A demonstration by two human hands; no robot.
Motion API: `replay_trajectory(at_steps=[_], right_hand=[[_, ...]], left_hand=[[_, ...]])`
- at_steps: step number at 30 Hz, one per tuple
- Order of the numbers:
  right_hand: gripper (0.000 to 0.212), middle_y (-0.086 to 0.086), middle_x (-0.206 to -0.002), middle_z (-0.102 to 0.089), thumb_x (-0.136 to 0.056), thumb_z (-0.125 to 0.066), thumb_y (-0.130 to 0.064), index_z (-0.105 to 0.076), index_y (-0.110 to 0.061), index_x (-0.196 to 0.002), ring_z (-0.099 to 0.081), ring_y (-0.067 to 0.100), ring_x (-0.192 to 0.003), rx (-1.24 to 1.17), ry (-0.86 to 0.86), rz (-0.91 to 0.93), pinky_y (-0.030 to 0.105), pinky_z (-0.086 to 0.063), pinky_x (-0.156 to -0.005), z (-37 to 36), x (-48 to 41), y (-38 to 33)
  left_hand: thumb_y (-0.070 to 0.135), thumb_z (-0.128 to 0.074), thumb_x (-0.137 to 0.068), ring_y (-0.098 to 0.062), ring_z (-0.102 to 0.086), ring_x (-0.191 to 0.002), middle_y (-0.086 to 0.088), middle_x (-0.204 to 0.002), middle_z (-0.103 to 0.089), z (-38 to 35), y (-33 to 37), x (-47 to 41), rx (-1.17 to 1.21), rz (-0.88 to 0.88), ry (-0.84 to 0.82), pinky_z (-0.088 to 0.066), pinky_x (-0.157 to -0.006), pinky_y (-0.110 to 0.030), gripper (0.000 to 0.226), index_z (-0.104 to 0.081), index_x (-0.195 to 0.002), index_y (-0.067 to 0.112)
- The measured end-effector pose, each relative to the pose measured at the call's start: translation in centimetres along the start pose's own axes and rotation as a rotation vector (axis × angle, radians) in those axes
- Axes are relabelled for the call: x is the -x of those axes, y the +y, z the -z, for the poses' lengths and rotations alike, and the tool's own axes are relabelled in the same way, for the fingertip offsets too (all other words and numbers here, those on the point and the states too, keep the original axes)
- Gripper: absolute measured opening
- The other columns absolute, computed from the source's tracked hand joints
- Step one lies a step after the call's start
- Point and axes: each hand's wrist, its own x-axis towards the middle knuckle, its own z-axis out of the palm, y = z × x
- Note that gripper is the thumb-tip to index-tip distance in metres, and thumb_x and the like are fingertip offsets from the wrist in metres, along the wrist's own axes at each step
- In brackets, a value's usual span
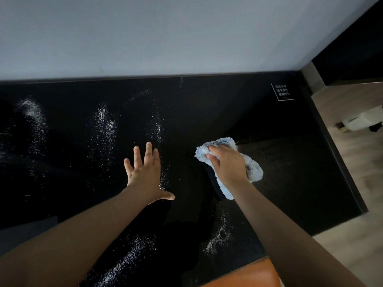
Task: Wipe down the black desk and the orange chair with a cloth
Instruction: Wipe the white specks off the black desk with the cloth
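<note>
The fingers [213,151] of the right hand [226,162] curl over a bunched blue cloth [253,168], clenching it and pressing it onto the desk [290,179]. The left hand [145,175] grasps nothing: its fingers [148,152] are straight and spread, the palm flat on the desk just left of the cloth. Around and to the right of the cloth, the black top looks free of specks, which suggests that part has been wiped. Streaks of white powder [103,123] lie beyond and to the left of the left hand, and more sits near the front edge between the arms, so most of the desk seems left to do. A small sign [282,92] stands in the far right corner by the wall [165,34]. The chair [248,274] shows only as an orange corner at the bottom edge, apart from both hands; its wipe looks not yet begun, though too little shows to be sure.
</note>
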Motion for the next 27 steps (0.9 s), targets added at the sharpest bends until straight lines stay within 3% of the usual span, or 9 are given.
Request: replay_trajectory(at_steps=[15, 22, 27], right_hand=[[0.029, -0.001, -0.112, -0.068, -0.096, -0.051, -0.026, -0.062, -0.018, -0.121, -0.061, 0.015, -0.106, 0.006, -0.015, -0.095, 0.024, -0.044, -0.085, 0.0, 7.3, 0.3], [0.024, -0.003, -0.101, -0.069, -0.094, -0.053, -0.025, -0.064, -0.019, -0.115, -0.063, 0.016, -0.094, -0.006, -0.01, -0.114, 0.028, -0.047, -0.077, 0.1, 10.4, 0.0], [0.024, -0.002, -0.103, -0.069, -0.094, -0.055, -0.024, -0.065, -0.018, -0.115, -0.063, 0.017, -0.096, -0.019, 0.004, -0.154, 0.031, -0.049, -0.08, 0.1, 13.0, -0.2]], left_hand=[[0.086, -0.063, -0.049, -0.042, 0.019, -0.143, -0.011, -0.155, 0.031, 0.2, 0.0, 0.1, -0.009, -0.012, 0.023, -0.006, -0.114, -0.062, 0.151, 0.019, -0.149, 0.009], [0.089, -0.057, -0.051, -0.036, 0.013, -0.146, -0.013, -0.158, 0.023, 0.2, -0.8, 1.2, 0.055, 0.002, 0.042, -0.011, -0.117, -0.055, 0.149, 0.015, -0.15, 0.004], [0.088, -0.058, -0.052, -0.036, 0.014, -0.146, -0.011, -0.158, 0.022, -2.1, -0.3, 3.9, 0.012, -0.085, 0.018, -0.01, -0.117, -0.055, 0.147, 0.014, -0.15, 0.007]])
